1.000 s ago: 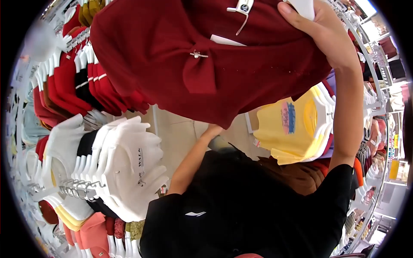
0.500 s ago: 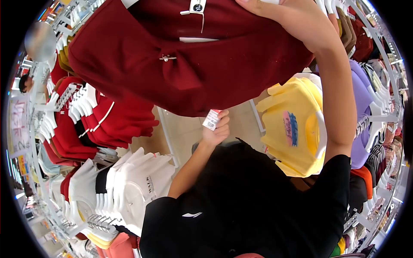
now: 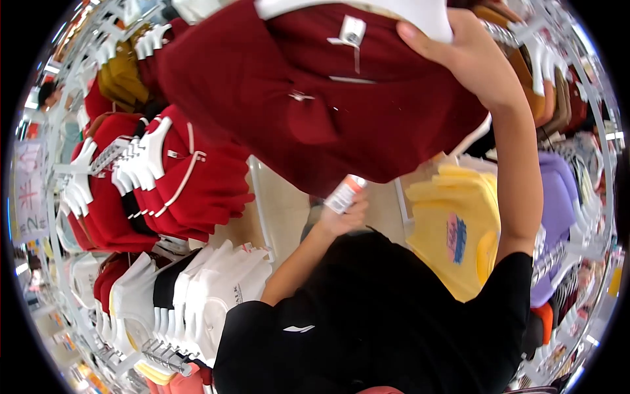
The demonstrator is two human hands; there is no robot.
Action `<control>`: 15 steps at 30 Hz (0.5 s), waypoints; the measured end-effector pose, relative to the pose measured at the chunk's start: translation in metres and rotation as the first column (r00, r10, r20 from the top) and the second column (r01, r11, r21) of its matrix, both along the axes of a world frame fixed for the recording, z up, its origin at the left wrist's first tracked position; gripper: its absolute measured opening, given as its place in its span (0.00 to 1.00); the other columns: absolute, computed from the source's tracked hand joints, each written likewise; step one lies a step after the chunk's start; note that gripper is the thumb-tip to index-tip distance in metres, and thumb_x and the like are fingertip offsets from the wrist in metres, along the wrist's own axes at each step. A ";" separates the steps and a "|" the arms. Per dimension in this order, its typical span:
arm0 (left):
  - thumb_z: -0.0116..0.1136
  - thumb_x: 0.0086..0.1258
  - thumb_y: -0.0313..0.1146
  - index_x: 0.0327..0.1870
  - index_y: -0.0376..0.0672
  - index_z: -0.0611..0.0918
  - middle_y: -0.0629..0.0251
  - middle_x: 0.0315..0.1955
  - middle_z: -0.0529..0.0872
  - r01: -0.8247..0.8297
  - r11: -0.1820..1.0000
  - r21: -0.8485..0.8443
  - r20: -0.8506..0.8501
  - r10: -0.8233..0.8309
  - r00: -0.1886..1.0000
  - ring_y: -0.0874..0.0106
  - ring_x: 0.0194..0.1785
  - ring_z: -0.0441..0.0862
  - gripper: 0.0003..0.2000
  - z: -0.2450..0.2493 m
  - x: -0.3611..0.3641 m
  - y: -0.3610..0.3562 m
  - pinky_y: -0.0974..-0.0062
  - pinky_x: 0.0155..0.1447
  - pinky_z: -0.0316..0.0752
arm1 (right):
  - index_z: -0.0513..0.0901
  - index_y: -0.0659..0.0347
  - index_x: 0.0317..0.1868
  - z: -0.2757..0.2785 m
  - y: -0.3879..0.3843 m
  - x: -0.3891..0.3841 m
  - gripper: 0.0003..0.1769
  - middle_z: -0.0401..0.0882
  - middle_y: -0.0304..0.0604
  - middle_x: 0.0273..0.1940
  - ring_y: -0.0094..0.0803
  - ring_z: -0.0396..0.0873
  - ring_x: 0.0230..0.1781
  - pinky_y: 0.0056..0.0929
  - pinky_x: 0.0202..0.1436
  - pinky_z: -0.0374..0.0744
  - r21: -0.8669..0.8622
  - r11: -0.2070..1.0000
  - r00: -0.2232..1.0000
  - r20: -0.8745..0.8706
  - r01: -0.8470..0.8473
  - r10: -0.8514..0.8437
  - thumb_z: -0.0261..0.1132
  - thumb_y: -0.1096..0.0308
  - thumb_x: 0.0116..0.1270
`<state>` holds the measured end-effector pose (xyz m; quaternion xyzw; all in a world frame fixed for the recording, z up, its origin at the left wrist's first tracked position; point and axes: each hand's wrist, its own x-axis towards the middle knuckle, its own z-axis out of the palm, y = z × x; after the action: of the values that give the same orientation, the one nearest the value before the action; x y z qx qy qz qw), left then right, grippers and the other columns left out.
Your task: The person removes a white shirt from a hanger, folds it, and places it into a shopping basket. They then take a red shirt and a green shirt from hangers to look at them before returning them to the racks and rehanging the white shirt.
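A dark red top [image 3: 243, 79] fills the upper middle of the view, hung on a white hanger [image 3: 420, 14]. My right hand [image 3: 469, 59] grips the hanger at its right end, with the thumb lying along it. A small white tag [image 3: 352, 30] dangles by a string inside the neckline, and a silvery ornament [image 3: 300, 96] sits on the front. Below the hem, my left hand [image 3: 346, 215] is closed on a white and orange-red price tag [image 3: 344, 196] with printed text, too blurred to read.
Red garments [image 3: 197, 184] and white shirts [image 3: 223, 289] hang on racks at left. Yellow shirts [image 3: 459, 230] and purple tops [image 3: 558, 197] hang at right. A handwritten sign [image 3: 29, 190] stands far left. Another person [image 3: 49, 95] is partly visible behind the left rack.
The dark red top has shifted right and slightly down in view, showing more of its hanger. My left hand and the price tag appear a little lower and further right.
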<state>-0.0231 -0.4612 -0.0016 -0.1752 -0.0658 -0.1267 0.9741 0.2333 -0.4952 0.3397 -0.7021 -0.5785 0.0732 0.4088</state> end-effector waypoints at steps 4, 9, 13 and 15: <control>0.45 0.79 0.62 0.38 0.38 0.83 0.56 0.23 0.81 0.369 -0.150 0.917 -0.307 0.322 0.896 0.60 0.25 0.78 0.31 -0.011 -0.003 0.024 0.61 0.33 0.74 | 0.83 0.72 0.45 0.008 0.045 -0.013 0.26 0.84 0.41 0.30 0.29 0.79 0.33 0.31 0.44 0.77 -0.079 0.997 0.999 0.037 0.012 -0.009 0.72 0.51 0.69; 0.54 0.74 0.58 0.52 0.28 0.82 0.36 0.39 0.86 0.111 -0.787 0.607 -0.117 0.050 0.992 0.43 0.47 0.86 0.32 -0.006 -0.038 0.099 0.52 0.52 0.79 | 0.85 0.67 0.40 -0.018 0.089 -0.009 0.23 0.84 0.47 0.33 0.41 0.84 0.32 0.35 0.40 0.78 0.104 0.987 0.989 0.105 -0.119 0.108 0.75 0.52 0.59; 0.57 0.72 0.59 0.68 0.28 0.71 0.35 0.68 0.72 0.280 -0.728 0.626 -0.106 0.277 0.955 0.46 0.72 0.70 0.39 -0.087 -0.086 0.154 0.51 0.73 0.66 | 0.83 0.66 0.36 -0.011 0.122 0.007 0.25 0.82 0.47 0.30 0.42 0.82 0.29 0.34 0.35 0.76 0.112 0.925 0.882 0.362 -0.363 0.302 0.74 0.50 0.50; 0.60 0.70 0.60 0.74 0.30 0.64 0.38 0.72 0.68 0.215 -0.703 0.678 0.044 0.331 0.943 0.47 0.75 0.67 0.44 -0.081 -0.113 0.189 0.50 0.76 0.62 | 0.83 0.65 0.33 -0.018 0.142 0.015 0.26 0.80 0.45 0.26 0.40 0.80 0.25 0.33 0.31 0.74 0.211 0.906 0.881 0.390 -0.367 0.267 0.76 0.49 0.47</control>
<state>-0.1363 -0.2722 -0.0825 0.8195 0.2234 -0.0002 0.5277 0.2480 -0.3537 0.3213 -0.5337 -0.7545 -0.0694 0.3756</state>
